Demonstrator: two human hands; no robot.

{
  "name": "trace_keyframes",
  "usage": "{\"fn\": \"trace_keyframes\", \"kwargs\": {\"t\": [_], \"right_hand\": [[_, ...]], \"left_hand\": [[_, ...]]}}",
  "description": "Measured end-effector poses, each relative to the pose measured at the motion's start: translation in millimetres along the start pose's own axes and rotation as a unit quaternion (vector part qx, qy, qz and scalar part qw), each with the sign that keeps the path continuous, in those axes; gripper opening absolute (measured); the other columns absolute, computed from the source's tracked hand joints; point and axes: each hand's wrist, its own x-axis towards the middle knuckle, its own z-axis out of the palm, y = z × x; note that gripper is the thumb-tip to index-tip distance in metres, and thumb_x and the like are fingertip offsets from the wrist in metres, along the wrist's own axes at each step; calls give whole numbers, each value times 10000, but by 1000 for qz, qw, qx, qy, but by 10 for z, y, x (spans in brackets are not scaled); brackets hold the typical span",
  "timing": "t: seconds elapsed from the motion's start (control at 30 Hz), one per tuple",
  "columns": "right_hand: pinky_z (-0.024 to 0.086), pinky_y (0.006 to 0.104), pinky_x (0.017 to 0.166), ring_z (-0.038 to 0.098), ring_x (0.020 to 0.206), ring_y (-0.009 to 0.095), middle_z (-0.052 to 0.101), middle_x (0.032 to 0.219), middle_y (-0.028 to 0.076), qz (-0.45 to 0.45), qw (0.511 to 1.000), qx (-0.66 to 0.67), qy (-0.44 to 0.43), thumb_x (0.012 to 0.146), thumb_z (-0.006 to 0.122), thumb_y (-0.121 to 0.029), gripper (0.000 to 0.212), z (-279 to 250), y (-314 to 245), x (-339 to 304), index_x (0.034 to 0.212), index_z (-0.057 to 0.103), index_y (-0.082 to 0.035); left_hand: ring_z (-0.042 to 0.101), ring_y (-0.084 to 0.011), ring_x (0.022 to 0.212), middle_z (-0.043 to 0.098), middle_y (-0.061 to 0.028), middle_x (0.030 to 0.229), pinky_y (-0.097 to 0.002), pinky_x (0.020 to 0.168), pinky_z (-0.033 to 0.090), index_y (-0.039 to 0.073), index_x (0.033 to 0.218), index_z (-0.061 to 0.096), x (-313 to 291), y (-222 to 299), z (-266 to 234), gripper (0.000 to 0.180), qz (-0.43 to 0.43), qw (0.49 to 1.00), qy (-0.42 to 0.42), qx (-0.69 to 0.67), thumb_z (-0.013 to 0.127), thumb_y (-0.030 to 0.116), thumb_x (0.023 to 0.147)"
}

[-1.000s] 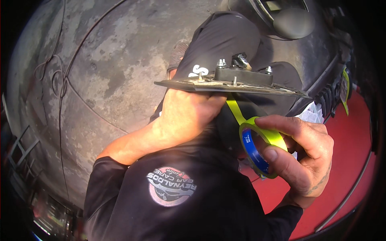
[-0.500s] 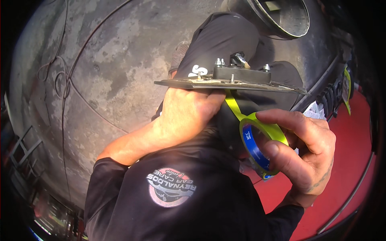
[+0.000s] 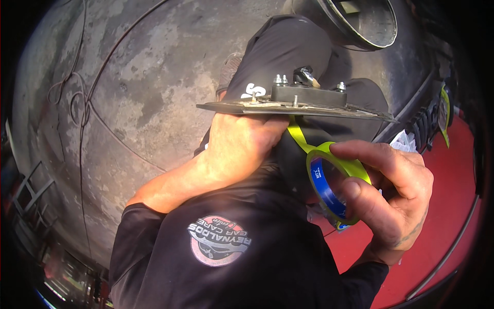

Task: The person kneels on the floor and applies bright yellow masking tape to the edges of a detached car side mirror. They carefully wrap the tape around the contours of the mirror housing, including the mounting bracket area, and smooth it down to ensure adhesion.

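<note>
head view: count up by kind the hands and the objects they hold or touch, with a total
Hands, left hand and right hand: 2
Roll of yellow-green tape, its pulled-out strip included: 1
Black panel, with its mounted parts: 1
Total: 4

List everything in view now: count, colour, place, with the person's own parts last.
Panel: one, black, centre
Block: one, black, on panel
Studs: several, silver, on panel and block
Tape roll: one, yellow-green, blue core, right of centre
Tape strip: one, yellow-green, roll to panel
Floor: one, mottled grey, left and top
Cable: count unclear, dark, floor at left
Round container: one, grey, top right
Barred frame: one, grey, left edge
Crumpled material: count unclear, white, right
Long item: one, yellow-green, right edge
Red surface: one, red, right
Trousers: one pair, dark, upper centre
Shoe: one visible, dark, left of trousers
Shirt: one, black, bottom centre
Left hand: one, bare, at panel
Right hand: one, bare, pinching roll
</note>
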Motion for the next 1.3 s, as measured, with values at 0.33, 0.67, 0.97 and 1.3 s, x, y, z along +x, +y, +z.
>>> {"fn": "trace_keyframes", "kwargs": {"t": [0.33, 0.67, 0.97, 1.3], "right_hand": [[503, 242, 588, 687, 583, 150, 803, 828, 142, -30, 1000, 4, 5, 714, 738, -226, 454, 33, -8, -8, 1057, 806, 63], [507, 244, 568, 686, 563, 147, 803, 822, 139, -15, 1000, -16, -13, 731, 726, -214, 446, 9, -29, -35, 1071, 803, 63], [529, 249, 593, 711, 597, 153, 817, 855, 154, -25, 999, -24, -29, 741, 716, -211, 440, -25, 0, -34, 1079, 801, 57], [535, 250, 606, 715, 591, 164, 819, 859, 160, -11, 999, -21, -31, 749, 724, -219, 439, -15, -19, -27, 1078, 800, 61]], "left_hand": [[681, -318, 791, 673, -96, 840, -474, 624, 505, 70, 816, 738, -8, 3, -5, 135, -8, 1000, -13, 17, 738, 104, 685], [660, -302, 741, 630, -98, 792, -466, 577, 486, 61, 865, 723, 25, 29, -49, 156, 12, 999, -22, 33, 716, 105, 716], [685, -291, 742, 651, -80, 812, -472, 610, 500, 85, 898, 743, -20, 4, -48, 170, 0, 999, -35, 13, 722, 124, 734], [735, -347, 772, 718, -138, 865, -478, 729, 584, 64, 1007, 773, -77, 59, -131, 278, -21, 998, -58, 4, 719, 57, 734]]}}
